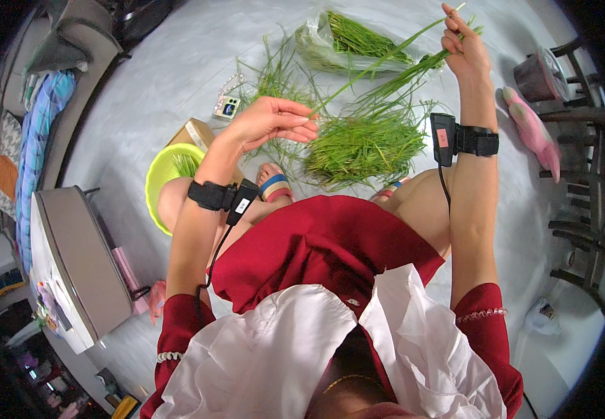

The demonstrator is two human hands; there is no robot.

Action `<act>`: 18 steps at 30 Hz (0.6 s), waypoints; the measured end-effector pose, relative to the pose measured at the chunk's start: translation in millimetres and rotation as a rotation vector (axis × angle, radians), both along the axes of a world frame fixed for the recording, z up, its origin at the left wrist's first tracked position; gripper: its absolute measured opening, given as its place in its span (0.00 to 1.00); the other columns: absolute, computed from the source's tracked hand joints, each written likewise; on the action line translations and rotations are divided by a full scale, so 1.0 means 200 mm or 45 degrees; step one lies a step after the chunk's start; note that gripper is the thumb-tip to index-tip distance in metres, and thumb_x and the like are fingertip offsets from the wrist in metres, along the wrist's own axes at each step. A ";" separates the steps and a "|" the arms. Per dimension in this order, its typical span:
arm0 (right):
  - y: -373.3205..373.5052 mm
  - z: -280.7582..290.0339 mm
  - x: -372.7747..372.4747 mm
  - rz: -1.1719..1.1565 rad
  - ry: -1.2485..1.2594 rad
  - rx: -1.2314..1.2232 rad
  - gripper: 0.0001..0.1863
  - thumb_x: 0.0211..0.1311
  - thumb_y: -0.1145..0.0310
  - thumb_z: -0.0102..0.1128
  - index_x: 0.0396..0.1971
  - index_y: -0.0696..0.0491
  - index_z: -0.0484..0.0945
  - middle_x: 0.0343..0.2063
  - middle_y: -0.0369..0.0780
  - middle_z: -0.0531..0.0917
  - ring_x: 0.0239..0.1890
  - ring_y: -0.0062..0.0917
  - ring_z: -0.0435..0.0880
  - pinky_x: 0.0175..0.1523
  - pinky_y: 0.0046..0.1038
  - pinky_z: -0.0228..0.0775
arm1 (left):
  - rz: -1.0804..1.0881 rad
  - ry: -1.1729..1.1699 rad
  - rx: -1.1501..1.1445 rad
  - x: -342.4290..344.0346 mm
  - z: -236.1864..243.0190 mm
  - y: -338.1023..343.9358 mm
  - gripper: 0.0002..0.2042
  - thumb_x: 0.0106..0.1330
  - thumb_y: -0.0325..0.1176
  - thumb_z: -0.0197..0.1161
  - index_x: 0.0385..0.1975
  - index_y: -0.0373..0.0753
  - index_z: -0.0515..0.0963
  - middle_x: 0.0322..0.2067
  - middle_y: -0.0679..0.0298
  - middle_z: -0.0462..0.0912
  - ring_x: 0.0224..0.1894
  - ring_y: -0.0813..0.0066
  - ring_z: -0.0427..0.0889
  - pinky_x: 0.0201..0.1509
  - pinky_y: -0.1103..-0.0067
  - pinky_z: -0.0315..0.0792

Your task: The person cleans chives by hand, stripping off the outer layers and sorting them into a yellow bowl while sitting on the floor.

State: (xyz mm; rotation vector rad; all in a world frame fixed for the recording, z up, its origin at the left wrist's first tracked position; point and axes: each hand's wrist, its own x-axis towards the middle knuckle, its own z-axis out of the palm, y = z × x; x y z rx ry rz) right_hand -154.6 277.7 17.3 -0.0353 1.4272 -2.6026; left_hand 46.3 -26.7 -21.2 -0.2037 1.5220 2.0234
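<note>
My left hand [274, 122] is pinched at the lower end of long green grass-like stalks [379, 66] in the middle of the view. Up at the top right, my right hand [464, 49] grips the other end of these stalks, its fingers curled. Below them lies a thick pile of cut green blades [362, 150], with loose strands [267, 84] scattered to its left. A clear plastic bag [313, 45] of more stalks lies behind the pile. A yellow-green basin [153, 185] with some greens inside stands beside my left knee, next to a cardboard box [200, 130].
A phone [227, 106] with a beaded strap lies on the grey floor [142, 84]. Dark wooden chairs [585, 223], a bucket [540, 73] and a pink soft object [529, 133] are at right. A sofa [79, 42] and a low cabinet [79, 258] line the left.
</note>
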 end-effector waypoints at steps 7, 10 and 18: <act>0.03 -0.02 -0.02 0.193 0.102 -0.016 0.11 0.60 0.68 0.48 0.38 0.58 0.70 0.17 0.30 0.71 0.14 0.10 0.64 0.19 0.11 0.56 | 0.087 0.036 -0.240 -0.06 -0.10 -0.02 0.13 0.54 0.25 0.55 0.39 0.28 0.73 0.36 0.47 0.76 0.40 0.60 0.78 0.44 0.75 0.73; -0.06 -0.09 -0.08 0.206 0.130 0.057 0.16 0.60 0.63 0.49 0.44 0.57 0.71 0.21 0.28 0.65 0.14 0.08 0.52 0.18 0.12 0.41 | -0.022 0.700 -1.350 -0.07 -0.19 -0.08 0.14 0.51 0.33 0.60 0.37 0.35 0.76 0.36 0.48 0.77 0.45 0.58 0.74 0.49 0.74 0.68; -0.42 -0.05 0.26 0.352 0.207 0.412 0.12 0.60 0.60 0.48 0.30 0.53 0.75 0.19 0.28 0.63 0.21 0.12 0.57 0.24 0.16 0.49 | 0.423 1.057 -1.157 -0.26 0.02 0.16 0.15 0.55 0.40 0.58 0.37 0.35 0.76 0.39 0.50 0.76 0.48 0.64 0.72 0.49 0.79 0.65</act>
